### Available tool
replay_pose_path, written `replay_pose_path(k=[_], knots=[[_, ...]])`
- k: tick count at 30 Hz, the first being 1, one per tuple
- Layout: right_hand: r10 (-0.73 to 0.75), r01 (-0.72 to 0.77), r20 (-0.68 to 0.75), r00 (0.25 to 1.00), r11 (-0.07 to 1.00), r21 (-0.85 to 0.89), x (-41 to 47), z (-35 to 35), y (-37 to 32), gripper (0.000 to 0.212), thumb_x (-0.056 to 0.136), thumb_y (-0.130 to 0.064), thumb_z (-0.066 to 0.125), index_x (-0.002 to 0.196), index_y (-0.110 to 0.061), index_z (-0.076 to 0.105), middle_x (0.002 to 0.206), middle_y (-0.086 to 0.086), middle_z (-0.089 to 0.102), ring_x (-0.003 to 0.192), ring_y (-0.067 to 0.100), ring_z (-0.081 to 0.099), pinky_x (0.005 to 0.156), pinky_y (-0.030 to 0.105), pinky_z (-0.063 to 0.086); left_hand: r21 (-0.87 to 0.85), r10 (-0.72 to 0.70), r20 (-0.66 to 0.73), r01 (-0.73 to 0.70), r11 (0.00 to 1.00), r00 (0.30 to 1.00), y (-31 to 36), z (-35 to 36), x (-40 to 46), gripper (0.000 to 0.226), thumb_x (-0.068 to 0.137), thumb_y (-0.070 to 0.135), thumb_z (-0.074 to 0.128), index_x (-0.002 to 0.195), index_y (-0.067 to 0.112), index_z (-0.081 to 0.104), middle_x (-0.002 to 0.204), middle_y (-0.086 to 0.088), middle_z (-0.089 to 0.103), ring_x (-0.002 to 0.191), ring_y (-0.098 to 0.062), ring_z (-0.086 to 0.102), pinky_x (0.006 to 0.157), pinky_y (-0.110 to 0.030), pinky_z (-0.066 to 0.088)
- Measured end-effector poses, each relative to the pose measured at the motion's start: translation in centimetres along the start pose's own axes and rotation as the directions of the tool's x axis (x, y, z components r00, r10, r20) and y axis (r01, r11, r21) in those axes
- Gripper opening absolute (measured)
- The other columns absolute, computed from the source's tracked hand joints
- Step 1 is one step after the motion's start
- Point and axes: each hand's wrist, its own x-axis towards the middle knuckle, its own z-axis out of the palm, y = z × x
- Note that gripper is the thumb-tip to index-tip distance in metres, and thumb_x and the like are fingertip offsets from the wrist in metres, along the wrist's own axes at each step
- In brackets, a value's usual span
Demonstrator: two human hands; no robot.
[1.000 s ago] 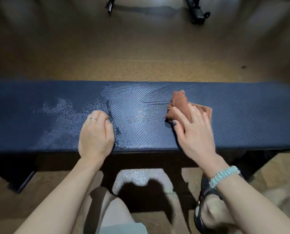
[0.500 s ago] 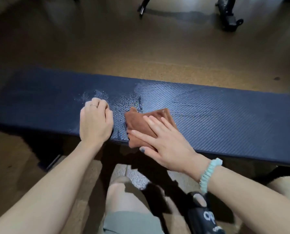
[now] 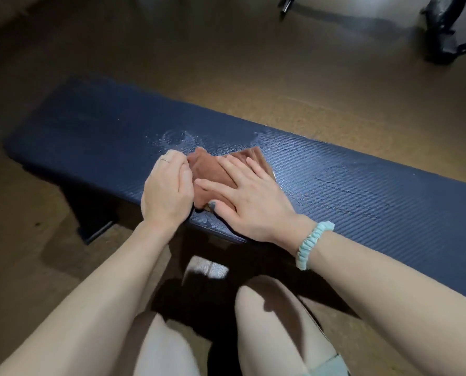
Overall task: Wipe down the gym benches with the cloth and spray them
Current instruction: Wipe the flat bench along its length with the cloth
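Two hands meet on the bench [image 3: 362, 191], a long navy pad with a ribbed weave, no writing legible. My left hand [image 3: 168, 191] rests curled at its near edge, ring on one finger, touching the cloth [image 3: 208, 170]. Wet droplets [image 3: 177, 138] bead just beyond. My right hand [image 3: 249, 198] presses flat, fingers spread, on the brown folded cloth; a mint scrunchie [image 3: 312, 244] circles that wrist. Far right, black equipment [image 3: 441, 31] stands on the floor.

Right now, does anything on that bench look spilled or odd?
Only the wet patch of droplets on the bench, just beyond the cloth. It looks like cleaning spray not yet wiped, not a spill. Nothing else stands out.
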Motion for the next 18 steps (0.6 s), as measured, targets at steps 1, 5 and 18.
replay_pose_path(k=[1,5,18], knots=[[0.013,-0.013,0.001,1.0,1.0,0.004,0.2,-0.1,0.0,0.051,0.103,-0.056,0.031,0.152,-0.052,0.038,0.17,0.009,0.023,0.158,0.026,0.017,0.128,0.05,0.011,-0.004,-0.014,-0.004,0.014,1.0,1.0,0.1,0.0,-0.1,0.024,0.098,0.024,0.03,0.084,0.014,0.047,0.093,0.001,0.05,0.09,-0.024,0.048,0.076,-0.043,0.039],[0.011,-0.012,0.027,1.0,1.0,0.029,-5.7,-0.1,0.6,0.053,0.103,-0.054,0.036,0.156,-0.05,0.032,0.172,0.007,0.016,0.159,0.025,0.012,0.128,0.049,0.008,0.018,0.023,0.023,-0.024,1.0,0.999,-0.1,0.0,-0.2,0.029,0.097,0.025,0.031,0.091,0.01,0.055,0.1,-0.006,0.057,0.098,-0.029,0.052,0.083,-0.047,0.044],[0.143,-0.142,-0.039,0.989,0.99,0.022,4.9,0.1,1.8,0.048,0.104,-0.055,0.029,0.151,-0.054,0.037,0.169,0.007,0.025,0.157,0.025,0.016,0.128,0.049,0.004,0.117,0.051,0.037,-0.055,0.992,0.998,0.2,0.4,0.1,0.025,0.095,0.024,0.032,0.085,0.008,0.05,0.098,-0.009,0.052,0.098,-0.03,0.048,0.084,-0.047,0.04]])
